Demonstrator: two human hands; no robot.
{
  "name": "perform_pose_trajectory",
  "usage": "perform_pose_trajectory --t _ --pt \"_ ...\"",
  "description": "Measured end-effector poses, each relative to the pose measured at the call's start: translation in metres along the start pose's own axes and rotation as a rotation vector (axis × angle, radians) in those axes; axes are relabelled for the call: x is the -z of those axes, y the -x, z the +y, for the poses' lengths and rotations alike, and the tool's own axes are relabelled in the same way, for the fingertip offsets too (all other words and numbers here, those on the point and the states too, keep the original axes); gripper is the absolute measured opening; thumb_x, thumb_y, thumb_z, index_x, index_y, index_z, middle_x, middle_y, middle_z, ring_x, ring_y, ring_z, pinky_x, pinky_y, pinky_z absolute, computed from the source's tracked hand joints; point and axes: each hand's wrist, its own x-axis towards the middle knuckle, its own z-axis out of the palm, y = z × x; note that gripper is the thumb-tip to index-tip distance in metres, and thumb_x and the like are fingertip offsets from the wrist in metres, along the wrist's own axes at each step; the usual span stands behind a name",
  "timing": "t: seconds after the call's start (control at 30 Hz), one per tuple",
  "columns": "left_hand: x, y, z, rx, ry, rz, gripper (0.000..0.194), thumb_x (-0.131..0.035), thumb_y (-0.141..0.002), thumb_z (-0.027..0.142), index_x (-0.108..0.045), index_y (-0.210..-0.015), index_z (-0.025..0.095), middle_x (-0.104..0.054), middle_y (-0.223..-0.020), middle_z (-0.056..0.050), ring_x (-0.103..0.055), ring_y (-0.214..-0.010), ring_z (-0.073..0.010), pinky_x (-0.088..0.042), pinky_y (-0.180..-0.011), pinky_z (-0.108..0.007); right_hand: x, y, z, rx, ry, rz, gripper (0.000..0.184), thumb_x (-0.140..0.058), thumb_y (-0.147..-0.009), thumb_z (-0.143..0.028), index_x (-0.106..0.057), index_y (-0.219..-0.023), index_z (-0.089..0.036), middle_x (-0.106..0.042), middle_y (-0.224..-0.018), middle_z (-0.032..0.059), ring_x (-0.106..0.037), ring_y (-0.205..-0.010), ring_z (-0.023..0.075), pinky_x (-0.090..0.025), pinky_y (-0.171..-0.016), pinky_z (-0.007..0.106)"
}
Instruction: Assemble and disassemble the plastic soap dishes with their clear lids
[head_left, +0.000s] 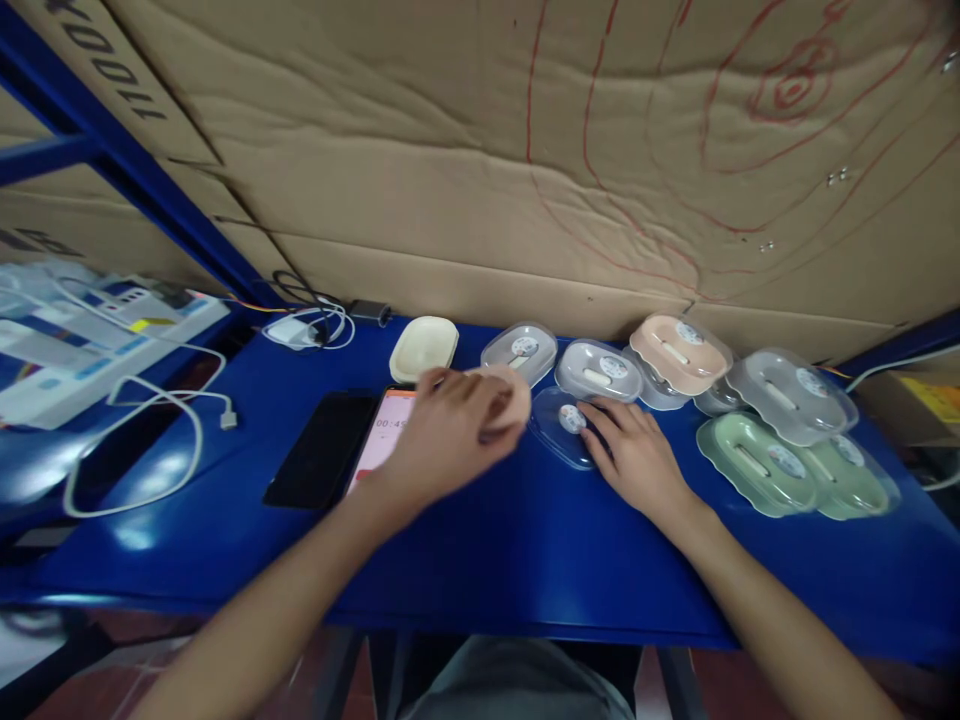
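My left hand (469, 420), slightly blurred, is closed around a small peach-coloured soap dish (510, 395), tilted above the table beside the phone. My right hand (634, 450) grips the right side of a clear plastic lid (559, 440) that bears a round sticker; its thumb and fingers lie at the lid's edge. Just behind the hands sit two clear-lidded pale dishes, one white (517, 350) and one greyish (600, 372). A cream dish (424, 348) without a lid stands at the back, left of them.
Lidded dishes in peach (679, 355), grey (791, 395) and green (757, 465) cluster on the right, some overlapping. A phone showing a timer (386, 425) and a black phone-like slab (322, 450) lie left. White cables (199, 425) and power strips (112, 350) fill the far left. Cardboard (450, 200) walls the back.
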Motion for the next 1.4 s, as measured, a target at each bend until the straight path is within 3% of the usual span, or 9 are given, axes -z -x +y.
perform_pose_trajectory --t 0.13,0.3,0.37,0.47,0.63,0.77,0.97,1.13,1.4 --pt "-0.025 0.017 0.036 -0.161 0.094 -0.121 0.035 -0.073 -0.098 0.045 -0.068 -0.122 0.02 -0.077 -0.121 -0.012 -0.071 -0.116 -0.0334 -0.044 -0.111 -0.053 0.004 -0.001 0.004 0.03 -0.019 0.09 0.036 -0.049 -0.111 -0.028 -0.067 -0.141 -0.019 -0.072 -0.134 0.0145 -0.068 -0.118 0.032 -0.054 -0.1 0.049" --pt "-0.023 0.005 0.005 -0.186 0.215 -0.165 0.028 -0.049 -0.111 0.039 -0.071 -0.115 0.022 -0.076 -0.121 -0.009 -0.07 -0.117 -0.0279 -0.05 -0.104 -0.044 0.009 0.001 -0.011 0.324 -0.159 0.04 0.042 -0.054 -0.111 -0.037 -0.058 -0.15 -0.022 -0.065 -0.15 0.0131 -0.059 -0.136 0.0301 -0.048 -0.108 0.048" --pt "-0.011 -0.006 -0.024 -0.053 0.158 -0.091 0.038 -0.037 -0.113 0.035 -0.071 -0.109 0.021 -0.076 -0.115 -0.012 -0.07 -0.111 -0.0274 -0.052 -0.097 -0.041 0.008 0.002 -0.021 0.407 -0.176 -0.017 0.047 -0.057 -0.11 -0.044 -0.056 -0.151 -0.022 -0.061 -0.156 0.0116 -0.054 -0.143 0.0305 -0.044 -0.113 0.05" --pt "0.002 -0.016 -0.067 0.322 -0.161 0.002 0.035 -0.045 -0.108 0.037 -0.068 -0.128 0.019 -0.068 -0.137 -0.018 -0.063 -0.128 -0.0382 -0.047 -0.107 -0.052 0.005 0.004 -0.032 0.466 -0.149 -0.041 0.04 -0.058 -0.109 -0.04 -0.06 -0.146 -0.024 -0.064 -0.154 0.0084 -0.055 -0.141 0.0289 -0.042 -0.115 0.049" --pt "0.006 -0.015 -0.103 0.647 -0.314 -0.278 0.046 -0.049 -0.104 0.04 -0.062 -0.142 0.016 -0.069 -0.134 -0.022 -0.067 -0.12 -0.0414 -0.052 -0.098 -0.052 0.002 0.005 -0.03 0.427 -0.06 0.056 0.024 -0.062 -0.108 -0.032 -0.069 -0.13 -0.026 -0.074 -0.134 0.0079 -0.061 -0.129 0.0286 -0.041 -0.11 0.047" --pt "0.006 -0.017 -0.101 0.648 -0.262 -0.301 0.044 -0.043 -0.108 0.042 -0.069 -0.134 0.018 -0.07 -0.13 -0.02 -0.072 -0.112 -0.0365 -0.054 -0.09 -0.044 0.003 0.002 -0.024 0.398 -0.03 0.111 0.026 -0.064 -0.106 -0.033 -0.069 -0.131 -0.024 -0.074 -0.128 0.0106 -0.061 -0.129 0.0306 -0.042 -0.107 0.048" --pt "-0.001 -0.017 -0.092 0.602 -0.207 -0.258 0.055 -0.056 -0.102 0.063 -0.071 -0.132 0.02 -0.068 -0.138 -0.02 -0.067 -0.122 -0.0406 -0.049 -0.104 -0.052 0.002 0.001 -0.021 0.328 -0.014 0.14 0.027 -0.062 -0.107 -0.034 -0.069 -0.131 -0.024 -0.071 -0.131 0.0126 -0.059 -0.13 0.0321 -0.044 -0.106 0.05" --pt "-0.007 -0.016 -0.089 0.553 -0.217 -0.238 0.042 -0.063 -0.099 0.057 -0.073 -0.114 0.019 -0.071 -0.13 -0.019 -0.07 -0.116 -0.0401 -0.05 -0.102 -0.055 -0.001 0.001 -0.016 0.24 -0.09 0.156 0.028 -0.065 -0.105 -0.033 -0.069 -0.132 -0.026 -0.072 -0.127 0.0111 -0.061 -0.128 0.0329 -0.048 -0.104 0.052" --pt "0.021 -0.012 -0.09 0.398 0.023 -0.036 0.03 -0.076 -0.089 0.051 -0.065 -0.089 0.023 -0.072 -0.125 -0.011 -0.07 -0.116 -0.0305 -0.056 -0.101 -0.043 0.004 -0.003 -0.01 0.066 -0.469 0.247 0.026 -0.068 -0.104 -0.036 -0.07 -0.128 -0.029 -0.074 -0.125 0.0087 -0.069 -0.122 0.0288 -0.058 -0.106 0.052"
